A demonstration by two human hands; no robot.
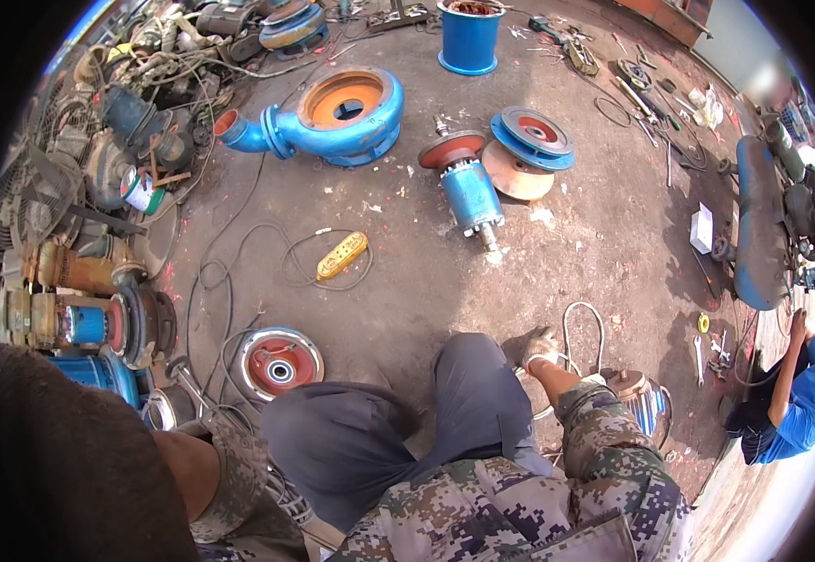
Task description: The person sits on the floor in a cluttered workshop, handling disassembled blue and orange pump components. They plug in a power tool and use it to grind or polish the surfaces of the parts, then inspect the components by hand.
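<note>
My right hand (pixel 540 348), in a pale work glove with the wrist bare, is just beyond my right knee, low over the floor. Its fingers merge into a small shape, so their pose is unclear. Beside it a grey cable (pixel 584 307) forms a loop, and an electric motor (pixel 644 403) with a finned blue side is by my right sleeve. On the left only my bent arm (pixel 197 471) shows; that hand is out of sight. Past my left knee a round red-and-blue bearing cover (pixel 281 365) lies on the floor, its bore facing up.
Ahead are a blue pump casing (pixel 356 117), a blue shaft assembly (pixel 472 195), a blue flange (pixel 531 139) and a yellow power strip (pixel 343 255) with trailing cable. Old machinery (pixel 98 169) is heaped left. Rightward are wrenches (pixel 699 361), a tank (pixel 762 225) and a person (pixel 796 412) in blue.
</note>
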